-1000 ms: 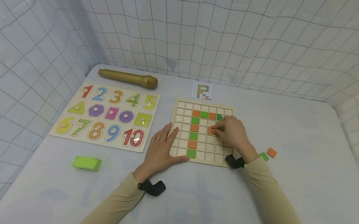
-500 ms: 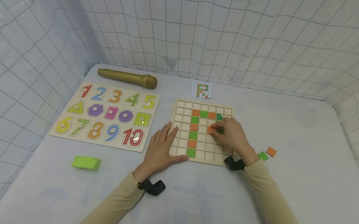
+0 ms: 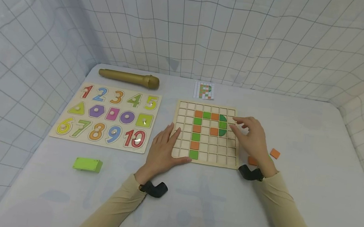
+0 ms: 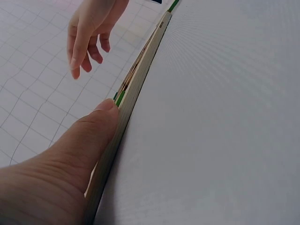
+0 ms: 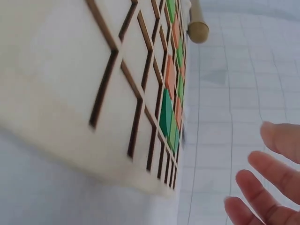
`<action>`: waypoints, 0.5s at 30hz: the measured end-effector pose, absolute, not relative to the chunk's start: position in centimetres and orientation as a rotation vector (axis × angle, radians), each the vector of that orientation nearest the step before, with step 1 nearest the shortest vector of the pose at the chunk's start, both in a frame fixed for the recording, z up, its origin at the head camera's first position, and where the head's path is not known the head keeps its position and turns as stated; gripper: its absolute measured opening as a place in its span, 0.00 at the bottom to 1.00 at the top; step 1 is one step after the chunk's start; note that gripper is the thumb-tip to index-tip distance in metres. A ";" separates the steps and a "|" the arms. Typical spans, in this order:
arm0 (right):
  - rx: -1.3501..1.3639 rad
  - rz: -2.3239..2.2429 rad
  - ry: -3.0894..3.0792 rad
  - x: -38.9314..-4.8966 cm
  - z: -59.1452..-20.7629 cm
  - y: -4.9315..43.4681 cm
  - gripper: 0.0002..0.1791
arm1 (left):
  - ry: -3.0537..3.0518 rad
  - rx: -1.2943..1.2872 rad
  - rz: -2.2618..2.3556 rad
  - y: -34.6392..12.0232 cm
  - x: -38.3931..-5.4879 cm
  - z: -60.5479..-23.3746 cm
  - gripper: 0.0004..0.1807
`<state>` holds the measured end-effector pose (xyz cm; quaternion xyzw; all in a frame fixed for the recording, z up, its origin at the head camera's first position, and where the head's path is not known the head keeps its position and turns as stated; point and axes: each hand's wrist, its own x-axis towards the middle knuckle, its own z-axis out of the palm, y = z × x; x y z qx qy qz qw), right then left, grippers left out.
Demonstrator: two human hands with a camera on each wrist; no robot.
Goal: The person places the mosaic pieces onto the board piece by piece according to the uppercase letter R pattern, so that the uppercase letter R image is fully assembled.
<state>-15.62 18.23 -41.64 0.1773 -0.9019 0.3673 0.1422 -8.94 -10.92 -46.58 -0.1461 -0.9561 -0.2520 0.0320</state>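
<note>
A wooden grid board [image 3: 208, 148] lies mid-table, with orange and green square tiles and two dark green rounded tiles set in its cells. My left hand [image 3: 161, 156] rests at its lower left corner, fingers spread, and the left wrist view shows the thumb [image 4: 96, 129] against the board's edge. Raised over the right edge, my right hand [image 3: 253, 138] holds nothing; its fingers are apart and loosely bent. Left of it, an orange tile [image 3: 214, 131] sits in a cell beside the lower rounded green tile [image 3: 222, 132]. The right wrist view shows the fingers [image 5: 262, 187] clear of the board.
Loose orange tiles [image 3: 275, 153] lie right of the board, partly under my right wrist. A small pattern card [image 3: 204, 91] lies behind it. To the left are a number puzzle [image 3: 107, 119], a gold microphone [image 3: 128, 78] and a green block [image 3: 87, 165].
My right hand has let go of the orange tile, which stays in its cell, and moved right. The rounded green tile below the green square is uncovered. My left hand has stayed put.
</note>
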 end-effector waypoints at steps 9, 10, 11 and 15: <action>0.219 1.044 -2.439 -13.5 -41.2 22.3 0.15 | -2.952 -0.443 -0.785 -10.9 -9.0 -46.6 0.58; 0.197 1.050 -2.430 -13.2 -41.2 22.8 0.15 | -2.952 -0.443 -0.787 -10.9 -8.9 -46.6 0.58; 0.173 1.055 -2.424 -12.9 -41.3 23.2 0.15 | -2.952 -0.443 -0.788 -10.9 -8.9 -46.6 0.58; 0.101 1.059 -2.406 -11.9 -41.5 24.7 0.15 | -2.950 -0.441 -0.794 -10.9 -9.0 -46.6 0.58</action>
